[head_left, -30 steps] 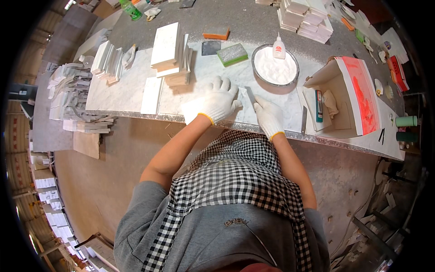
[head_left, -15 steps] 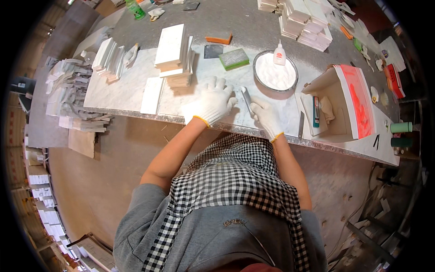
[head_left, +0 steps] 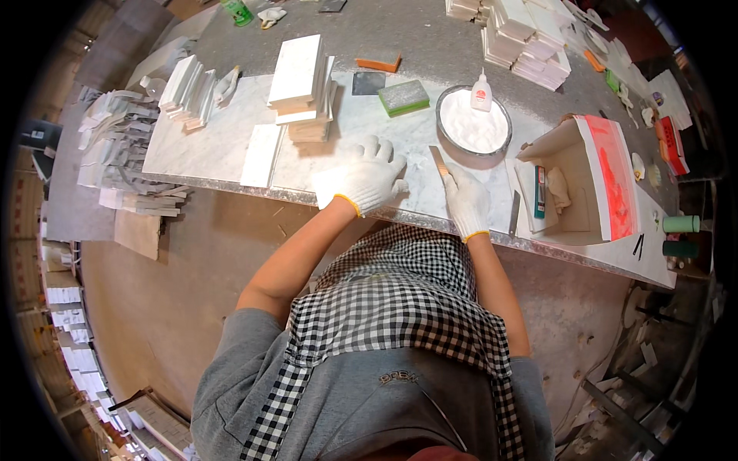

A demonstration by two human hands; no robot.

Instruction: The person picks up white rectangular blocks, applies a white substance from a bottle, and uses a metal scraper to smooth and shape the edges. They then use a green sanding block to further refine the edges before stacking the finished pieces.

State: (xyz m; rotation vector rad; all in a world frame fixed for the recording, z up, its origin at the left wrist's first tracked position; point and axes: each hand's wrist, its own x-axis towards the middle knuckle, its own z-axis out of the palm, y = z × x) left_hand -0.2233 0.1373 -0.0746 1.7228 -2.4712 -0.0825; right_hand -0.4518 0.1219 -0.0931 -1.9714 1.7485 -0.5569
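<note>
Pressing down with fingers spread wide, the left hand [head_left: 367, 180], in a white knit glove with a yellow cuff, lies flat on a white marble tile [head_left: 338, 184] at the near edge of the workbench [head_left: 430, 54]; it is released rather than gripping, and the tile shows only as a pale corner poking out under the palm on the wrist side. The bare left forearm runs back and down from the hand toward the checked apron [head_left: 400, 307], elbow bent outward.

Just beside it, on the thumb side, the right hand [head_left: 465, 201] wears the same kind of glove and is closed around a narrow flat blade, likely a scraper [head_left: 439, 161], whose tip slants up and away from the fingers toward the other hand. The right wrist sits at the table edge, with the forearm dropping straight back to the body.

Beyond the right hand's fingertips stands a round metal bowl [head_left: 443, 129] of white powder, with a small glue bottle [head_left: 481, 91] standing in it. To the outer side of the right hand lies an open cardboard box [head_left: 576, 161] with a red-orange flap. Beyond the left hand sits a stack of white tiles [head_left: 298, 73], and a single long tile [head_left: 261, 155] lies flat on its outer side. A green sponge block [head_left: 403, 96] rests farther off, between the stack and the bowl.
</note>
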